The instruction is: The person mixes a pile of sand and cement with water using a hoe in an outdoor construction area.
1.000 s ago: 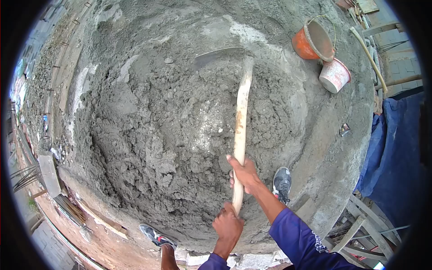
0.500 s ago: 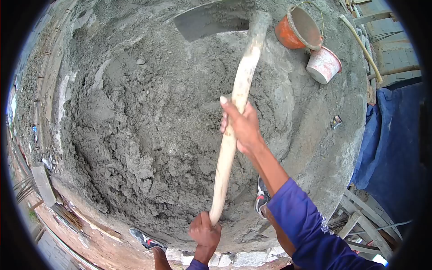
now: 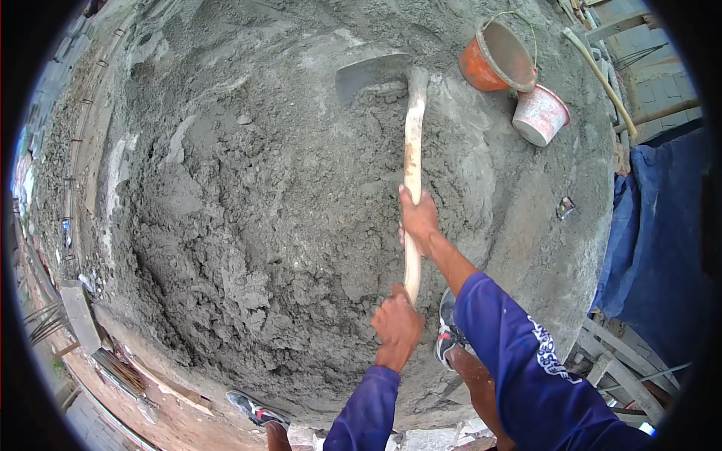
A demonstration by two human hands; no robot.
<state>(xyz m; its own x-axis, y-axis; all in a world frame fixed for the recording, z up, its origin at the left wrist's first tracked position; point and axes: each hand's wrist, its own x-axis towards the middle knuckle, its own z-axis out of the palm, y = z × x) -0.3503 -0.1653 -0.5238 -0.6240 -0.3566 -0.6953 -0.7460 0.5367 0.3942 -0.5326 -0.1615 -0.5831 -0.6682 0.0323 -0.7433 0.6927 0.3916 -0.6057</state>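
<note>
A hoe (image 3: 413,150) with a pale wooden handle and a broad, dull metal blade reaches away from me over wet grey mortar (image 3: 301,218). My right hand (image 3: 420,218) is wrapped round the middle of the handle. Closer to me, my left hand (image 3: 396,327) grips the handle's near end. The blade lies at the far side of the mix, its lower edge against the grey surface. Some mortar shows beside the blade near the handle socket. Both of my sleeves are purple-blue.
An orange bucket (image 3: 485,64) and a whitish-pink bucket (image 3: 541,115) lie tipped at the upper right. Near them rests another wooden pole (image 3: 600,83). A blue tarp (image 3: 662,225) hangs at the right edge. My shoes (image 3: 450,331) stand at the near edge, beside timber scraps.
The hoe blade has come down onto the mortar from a raised position. My left hand has moved forward and right; my right hand has shifted slightly right and nearer me.
</note>
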